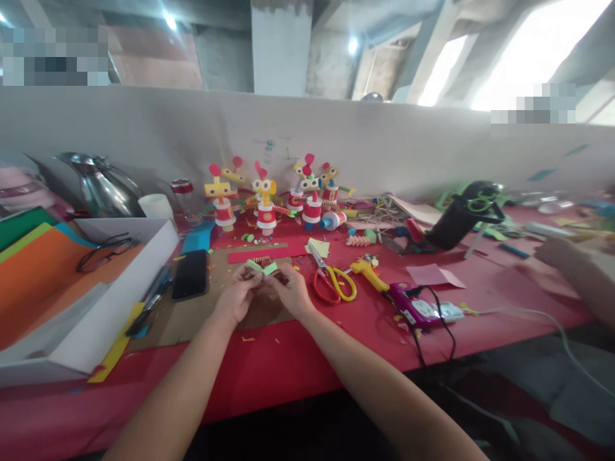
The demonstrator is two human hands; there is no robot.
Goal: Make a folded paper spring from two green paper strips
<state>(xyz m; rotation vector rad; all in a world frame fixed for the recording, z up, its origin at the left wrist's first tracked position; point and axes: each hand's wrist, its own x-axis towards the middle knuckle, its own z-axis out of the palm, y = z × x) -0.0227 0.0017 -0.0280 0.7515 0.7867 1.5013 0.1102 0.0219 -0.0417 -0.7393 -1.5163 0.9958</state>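
Note:
A light green folded paper strip (pixel 269 269) is pinched between both hands over a brown cardboard sheet (pixel 168 330). My left hand (pixel 239 291) has its fingers closed on the strip's left part. On the other side my right hand (pixel 292 289) grips the right part, thumb near the left thumb. A brownish pleated paper piece (pixel 262 261) shows just behind the strip; whether they are joined I cannot tell. Scissors with red and yellow handles (pixel 331 278) lie right of my right hand, beside a yellow glue gun (pixel 369 274).
Several paper robot figures (pixel 265 218) stand at the back. Left are a phone (pixel 189 275), a white box (pixel 129 272) with coloured paper and glasses, and a metal jug (pixel 98 186). A purple power strip (pixel 416 306) with cords lies right. Another person's hand (pixel 552 253) is at far right.

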